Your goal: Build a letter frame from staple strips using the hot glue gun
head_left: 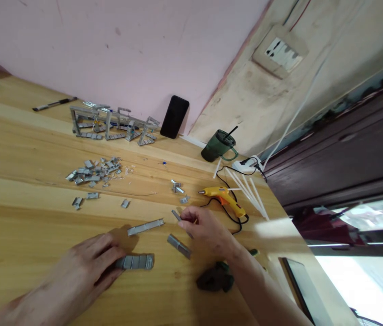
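Low on the left, my left hand point(84, 267) is closed on one end of a grey segmented strip point(137, 261), whose other end points right along the wooden table. My right hand point(208, 228) pinches a narrow grey strip point(176, 215) between thumb and fingers; part of it is hidden by the hand. Between the hands lies a long silvery strip point(146, 227), and just below my right hand is a short grey strip point(179, 246). A dark tool with green parts point(215, 276) sits partly beneath my right forearm.
A yellow glue gun point(223, 199) with a black cord lies beyond my right hand, near white sticks point(250, 194). Further off are a heap of metal pieces point(98, 171), small frames point(110, 124), a phone point(175, 117), a green mug point(217, 147) and a power strip point(246, 164).
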`<state>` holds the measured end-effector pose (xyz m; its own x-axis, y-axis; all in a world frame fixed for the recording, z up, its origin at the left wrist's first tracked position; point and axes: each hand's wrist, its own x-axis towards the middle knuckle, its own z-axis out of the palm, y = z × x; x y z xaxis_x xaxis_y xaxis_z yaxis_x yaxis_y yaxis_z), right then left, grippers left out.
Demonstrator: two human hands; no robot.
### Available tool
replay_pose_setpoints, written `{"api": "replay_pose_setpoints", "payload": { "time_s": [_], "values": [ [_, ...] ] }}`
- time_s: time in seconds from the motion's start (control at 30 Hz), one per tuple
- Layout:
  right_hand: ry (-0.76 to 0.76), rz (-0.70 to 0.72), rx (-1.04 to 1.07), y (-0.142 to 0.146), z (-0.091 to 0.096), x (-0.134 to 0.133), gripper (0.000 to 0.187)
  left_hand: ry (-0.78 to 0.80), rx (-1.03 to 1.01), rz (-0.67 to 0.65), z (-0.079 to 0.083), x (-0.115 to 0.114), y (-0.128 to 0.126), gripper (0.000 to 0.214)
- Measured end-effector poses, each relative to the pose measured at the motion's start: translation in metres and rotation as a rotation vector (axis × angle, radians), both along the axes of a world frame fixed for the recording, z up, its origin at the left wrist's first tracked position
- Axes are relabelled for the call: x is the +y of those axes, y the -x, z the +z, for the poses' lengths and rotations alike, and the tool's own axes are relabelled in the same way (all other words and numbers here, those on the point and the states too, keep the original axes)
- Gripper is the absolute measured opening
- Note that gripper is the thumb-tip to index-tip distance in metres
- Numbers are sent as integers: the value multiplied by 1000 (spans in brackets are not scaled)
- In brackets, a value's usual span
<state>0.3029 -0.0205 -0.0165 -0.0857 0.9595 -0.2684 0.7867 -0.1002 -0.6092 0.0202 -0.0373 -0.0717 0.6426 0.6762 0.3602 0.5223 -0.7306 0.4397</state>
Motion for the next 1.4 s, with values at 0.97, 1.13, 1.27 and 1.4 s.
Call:
{"api": "replay_pose_setpoints", "payload": {
  "time_s": [0.97,1.13,1.27,1.4],
  "values": [
    [-129,107,-443,20,9,-1,12,22,11,21,1,2,7,17],
    [-300,400,-402,48,7,-2,17,11,9,40,7,2,3,14],
    [-289,449,-339,62,-1,4,8,46,28,37,5,2,3,14],
    [-160,362,-168,57,2,11,5,121,11,46,3,0,5,17]
  ]
}}
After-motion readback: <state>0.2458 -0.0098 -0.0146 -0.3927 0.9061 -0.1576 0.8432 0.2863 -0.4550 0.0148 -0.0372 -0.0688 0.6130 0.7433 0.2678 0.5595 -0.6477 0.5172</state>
